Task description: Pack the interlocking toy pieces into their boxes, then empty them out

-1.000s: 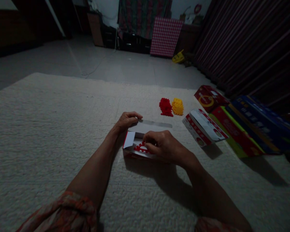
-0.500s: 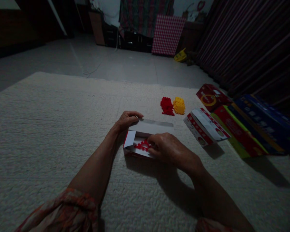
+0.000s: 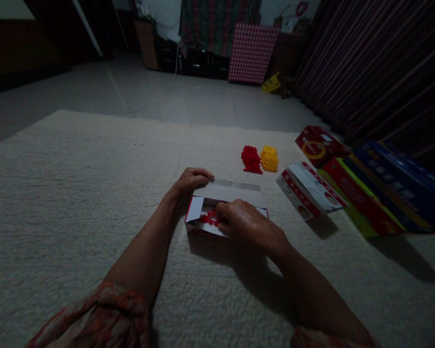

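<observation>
A small white-lined cardboard box [image 3: 195,210] lies on the pale quilted mat, its lid [image 3: 235,192] folded back on the far side. My left hand [image 3: 193,181] grips the lid at its far left corner, fingers bent over the edge. Inside the box lies a red toothed plastic piece [image 3: 209,218]. My right hand [image 3: 244,220] reaches in from the right, with thumb and fingers closed on the piece's right part. That hand hides the right half of the box's inside. Beyond the box are a pile of red toothed pieces [image 3: 251,159] and a yellow pile [image 3: 269,158] beside it.
To the right stand a white and red carton [image 3: 300,193], a dark red box [image 3: 319,145] and large blue and red-green packages [image 3: 391,179]. The mat [image 3: 94,193] ends at a tiled floor [image 3: 203,101]. Dark curtains [image 3: 366,63] hang at the right.
My right hand has shifted slightly left inside the box, and the red piece has moved and tilted a little with it. My left hand stays at the lid corner.
</observation>
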`<state>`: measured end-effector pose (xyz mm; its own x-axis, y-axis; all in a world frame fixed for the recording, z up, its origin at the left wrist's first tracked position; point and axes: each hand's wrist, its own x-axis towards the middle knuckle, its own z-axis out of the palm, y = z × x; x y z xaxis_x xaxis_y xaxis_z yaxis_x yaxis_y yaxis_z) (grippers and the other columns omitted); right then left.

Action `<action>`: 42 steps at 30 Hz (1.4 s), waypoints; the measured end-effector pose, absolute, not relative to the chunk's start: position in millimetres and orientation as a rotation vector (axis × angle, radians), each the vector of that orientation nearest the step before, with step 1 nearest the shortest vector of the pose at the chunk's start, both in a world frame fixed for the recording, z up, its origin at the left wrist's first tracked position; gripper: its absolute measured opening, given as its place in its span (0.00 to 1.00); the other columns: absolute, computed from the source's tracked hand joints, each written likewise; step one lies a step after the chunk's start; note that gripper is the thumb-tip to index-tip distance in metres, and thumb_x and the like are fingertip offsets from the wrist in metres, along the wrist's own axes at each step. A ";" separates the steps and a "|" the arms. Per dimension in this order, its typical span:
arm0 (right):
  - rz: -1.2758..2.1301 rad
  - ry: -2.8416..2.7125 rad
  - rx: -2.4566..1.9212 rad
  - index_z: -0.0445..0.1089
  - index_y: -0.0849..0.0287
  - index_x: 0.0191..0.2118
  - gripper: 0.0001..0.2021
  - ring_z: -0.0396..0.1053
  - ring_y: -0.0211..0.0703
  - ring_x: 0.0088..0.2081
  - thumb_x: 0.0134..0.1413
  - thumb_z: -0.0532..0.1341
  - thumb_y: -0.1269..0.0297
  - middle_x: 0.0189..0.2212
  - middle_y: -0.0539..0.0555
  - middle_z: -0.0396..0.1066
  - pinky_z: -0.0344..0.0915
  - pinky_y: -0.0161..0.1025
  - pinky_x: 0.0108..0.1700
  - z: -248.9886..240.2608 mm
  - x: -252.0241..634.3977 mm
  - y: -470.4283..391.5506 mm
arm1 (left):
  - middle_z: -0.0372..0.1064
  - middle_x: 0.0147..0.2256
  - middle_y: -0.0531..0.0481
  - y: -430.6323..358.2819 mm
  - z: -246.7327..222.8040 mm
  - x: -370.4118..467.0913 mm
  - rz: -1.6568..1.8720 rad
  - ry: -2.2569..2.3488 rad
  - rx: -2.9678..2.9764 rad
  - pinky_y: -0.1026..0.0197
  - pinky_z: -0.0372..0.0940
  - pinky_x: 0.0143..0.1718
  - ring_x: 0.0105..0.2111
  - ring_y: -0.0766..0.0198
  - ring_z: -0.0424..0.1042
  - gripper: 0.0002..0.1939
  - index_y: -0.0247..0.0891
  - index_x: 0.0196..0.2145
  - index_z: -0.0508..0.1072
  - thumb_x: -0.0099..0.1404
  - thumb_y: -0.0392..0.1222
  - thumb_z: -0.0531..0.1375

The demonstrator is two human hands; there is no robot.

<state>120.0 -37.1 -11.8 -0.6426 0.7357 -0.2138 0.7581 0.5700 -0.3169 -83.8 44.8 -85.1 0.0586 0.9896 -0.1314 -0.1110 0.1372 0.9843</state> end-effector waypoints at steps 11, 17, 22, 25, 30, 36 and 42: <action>-0.785 2.788 1.245 0.75 0.58 0.33 0.07 0.69 0.41 0.30 0.61 0.61 0.69 0.30 0.55 0.75 0.53 0.37 0.32 -16.2 118.3 -34.6 | 0.72 0.31 0.50 50.0 -92.3 -109.6 1.126 1.068 1.335 0.63 0.59 0.29 0.27 0.68 0.64 0.06 0.37 0.27 0.82 0.49 0.36 0.64; -0.789 2.853 1.220 0.75 0.58 0.35 0.06 0.68 0.39 0.30 0.61 0.61 0.67 0.30 0.54 0.75 0.52 0.37 0.32 -20.8 120.5 -33.2 | 0.72 0.34 0.50 52.0 -77.2 -107.4 1.142 1.009 1.560 0.64 0.63 0.33 0.32 0.67 0.68 0.13 0.39 0.27 0.82 0.47 0.27 0.60; -0.795 2.869 1.210 0.75 0.58 0.34 0.05 0.67 0.38 0.29 0.60 0.62 0.68 0.30 0.54 0.75 0.52 0.36 0.31 -23.2 121.1 -32.7 | 0.72 0.28 0.51 50.4 -78.9 -107.3 1.060 1.014 1.540 0.62 0.64 0.35 0.31 0.65 0.69 0.12 0.38 0.23 0.80 0.47 0.28 0.58; -0.793 2.854 1.208 0.76 0.58 0.34 0.05 0.67 0.39 0.29 0.60 0.62 0.69 0.30 0.54 0.75 0.52 0.36 0.31 -21.3 120.9 -32.8 | 0.74 0.27 0.50 48.5 -82.0 -109.9 1.028 1.018 1.456 0.62 0.65 0.34 0.30 0.65 0.70 0.12 0.37 0.24 0.80 0.46 0.29 0.57; -0.732 2.839 1.218 0.76 0.57 0.35 0.05 0.68 0.40 0.29 0.59 0.62 0.68 0.30 0.54 0.75 0.52 0.36 0.31 -17.0 120.7 -32.7 | 0.77 0.29 0.48 49.9 -82.1 -112.3 1.017 0.978 1.511 0.62 0.66 0.33 0.29 0.65 0.72 0.12 0.36 0.26 0.82 0.46 0.31 0.59; -0.748 2.811 1.206 0.76 0.58 0.32 0.10 0.67 0.40 0.27 0.61 0.57 0.70 0.29 0.55 0.75 0.51 0.36 0.29 -12.7 120.5 -32.4 | 0.78 0.28 0.47 49.3 -89.3 -113.2 1.000 1.010 1.417 0.61 0.66 0.34 0.29 0.65 0.73 0.10 0.36 0.26 0.82 0.47 0.33 0.59; -0.759 2.820 1.190 0.79 0.58 0.38 0.12 0.68 0.39 0.28 0.62 0.56 0.70 0.30 0.56 0.77 0.55 0.36 0.31 5.1 127.8 -30.8 | 0.78 0.28 0.48 44.9 -86.6 -112.8 1.007 1.039 1.363 0.61 0.65 0.35 0.30 0.64 0.73 0.12 0.38 0.24 0.82 0.47 0.31 0.58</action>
